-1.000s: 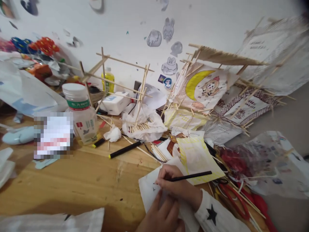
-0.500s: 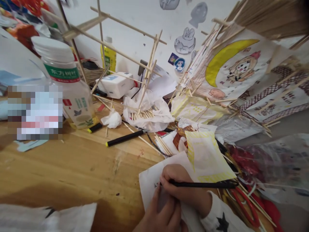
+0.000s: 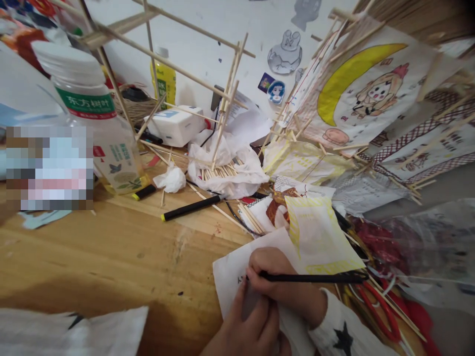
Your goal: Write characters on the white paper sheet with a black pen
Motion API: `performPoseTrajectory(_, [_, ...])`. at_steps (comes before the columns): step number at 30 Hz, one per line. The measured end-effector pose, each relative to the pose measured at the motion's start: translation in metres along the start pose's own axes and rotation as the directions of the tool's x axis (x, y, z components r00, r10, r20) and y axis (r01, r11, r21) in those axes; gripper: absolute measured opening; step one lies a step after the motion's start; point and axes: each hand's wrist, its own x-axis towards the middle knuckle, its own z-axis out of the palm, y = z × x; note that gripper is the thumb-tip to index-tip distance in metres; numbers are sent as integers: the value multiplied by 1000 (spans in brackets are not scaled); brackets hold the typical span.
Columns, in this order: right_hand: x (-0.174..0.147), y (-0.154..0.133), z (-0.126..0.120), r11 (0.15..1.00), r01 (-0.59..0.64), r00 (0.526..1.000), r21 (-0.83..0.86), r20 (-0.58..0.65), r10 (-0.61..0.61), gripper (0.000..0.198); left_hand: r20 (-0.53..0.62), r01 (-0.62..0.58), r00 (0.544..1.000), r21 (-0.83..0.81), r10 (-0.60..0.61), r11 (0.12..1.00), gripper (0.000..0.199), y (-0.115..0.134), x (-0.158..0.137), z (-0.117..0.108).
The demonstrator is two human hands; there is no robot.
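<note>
My right hand [image 3: 274, 271] is closed round a black pen [image 3: 315, 278], its tip at small dark marks on a white sheet of paper [image 3: 232, 269]. The pen lies nearly level, its far end pointing right. Below it, my left hand [image 3: 250, 321] rests on the same sheet with its fingers stretched out, the index fingertip close to the pen tip. A second sheet with a yellow border [image 3: 315, 232] lies just beyond my right hand. Under my hands, part of the white sheet is hidden.
A black marker [image 3: 191, 207] lies on the wooden table [image 3: 111, 257]. Beyond are a drink bottle [image 3: 115, 153], a stick frame [image 3: 185, 81] and a plastic bag of sticks [image 3: 241, 178]. Red-handled scissors [image 3: 382, 316] and a lantern with a moon drawing [image 3: 356, 94] are at right.
The view has shifted slightly, with background things sitting a little higher. Both hands stay nearly in place on the sheet, with the pen still in my right hand.
</note>
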Motion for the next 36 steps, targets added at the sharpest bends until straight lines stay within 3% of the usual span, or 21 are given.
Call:
performPoseTrajectory(21, [-3, 8, 8, 1000, 22, 996, 13, -91, -21, 30, 28, -3, 1000, -25, 3, 1000, 9, -2, 3, -5])
performPoseTrajectory(36, [-2, 5, 5, 999, 24, 997, 30, -73, -22, 28, 58, -14, 998, -37, 16, 999, 10, -1, 1, -6])
